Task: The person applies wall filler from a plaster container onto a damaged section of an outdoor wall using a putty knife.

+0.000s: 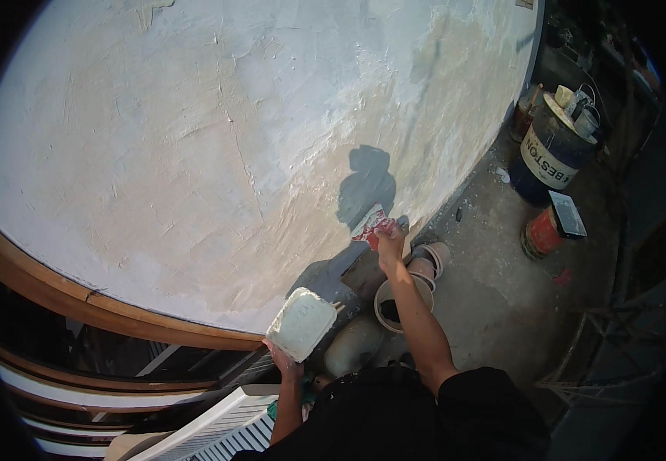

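Observation:
A red putty knife (pixel 368 227) smeared with white putty is gripped in my right hand (pixel 389 247), my arm stretched forward. Its blade is at the wall (pixel 195 138); whether it touches the surface cannot be told. The wall is coated in rough patches of white and beige, and my shadow falls on it. At the lower middle, my left hand (pixel 284 364) grips the edge of a pale, square, putty-stained tray (pixel 301 324). That tray is held near the wall's lower edge. Most fingers of the left hand are hidden by it.
Below my right arm stand a round bucket (pixel 387 326) and further pots (pixel 433 258). A pale rounded container (pixel 348 346) is beside them. At the right are a dark drum (pixel 552 150) with tools on top and a red bucket (pixel 540 234). Wooden trim (pixel 118 315) borders the wall.

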{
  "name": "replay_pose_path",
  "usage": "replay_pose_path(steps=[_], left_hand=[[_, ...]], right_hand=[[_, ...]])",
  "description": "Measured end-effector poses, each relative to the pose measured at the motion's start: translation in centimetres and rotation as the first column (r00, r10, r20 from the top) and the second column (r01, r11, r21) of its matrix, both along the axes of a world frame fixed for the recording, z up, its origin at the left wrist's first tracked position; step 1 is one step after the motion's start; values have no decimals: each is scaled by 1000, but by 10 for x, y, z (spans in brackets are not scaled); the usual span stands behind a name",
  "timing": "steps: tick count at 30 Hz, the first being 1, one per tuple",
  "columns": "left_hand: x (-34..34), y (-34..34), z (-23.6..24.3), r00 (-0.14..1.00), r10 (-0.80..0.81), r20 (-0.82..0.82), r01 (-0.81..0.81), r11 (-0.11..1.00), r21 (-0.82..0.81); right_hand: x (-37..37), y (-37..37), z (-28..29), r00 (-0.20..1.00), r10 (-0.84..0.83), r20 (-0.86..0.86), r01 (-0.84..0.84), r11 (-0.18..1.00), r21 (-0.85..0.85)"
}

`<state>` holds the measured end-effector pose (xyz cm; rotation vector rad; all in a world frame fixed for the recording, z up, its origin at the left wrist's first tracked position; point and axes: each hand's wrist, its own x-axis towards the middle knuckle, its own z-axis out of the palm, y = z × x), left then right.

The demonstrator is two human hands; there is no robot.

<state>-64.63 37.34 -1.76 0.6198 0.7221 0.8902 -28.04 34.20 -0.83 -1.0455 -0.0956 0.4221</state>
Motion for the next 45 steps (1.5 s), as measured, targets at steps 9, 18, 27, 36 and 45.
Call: replay_pose_path(steps=[9, 18, 27, 36, 45], left_hand=[[4, -12, 11, 1000, -4, -3, 4, 998, 59], [5, -9, -4, 996, -77, -42, 80, 994, 71], [3, -11, -11, 998, -64, -21, 64, 997, 39], [0, -21, 1, 997, -72, -42, 75, 994, 76], [4, -26, 16, 992, -85, -97, 92, 994, 66]], right_hand=[[-27, 46, 44, 997, 9, 81, -21, 988, 150], [-80, 80, 169, 912, 8, 410, 41, 993, -110], [-115, 21, 193, 862, 78, 501, -9, 990, -139], [-39, 12, 32, 996, -45, -76, 53, 992, 113], [-63, 63, 125, 967, 72, 244, -89, 994, 61]])
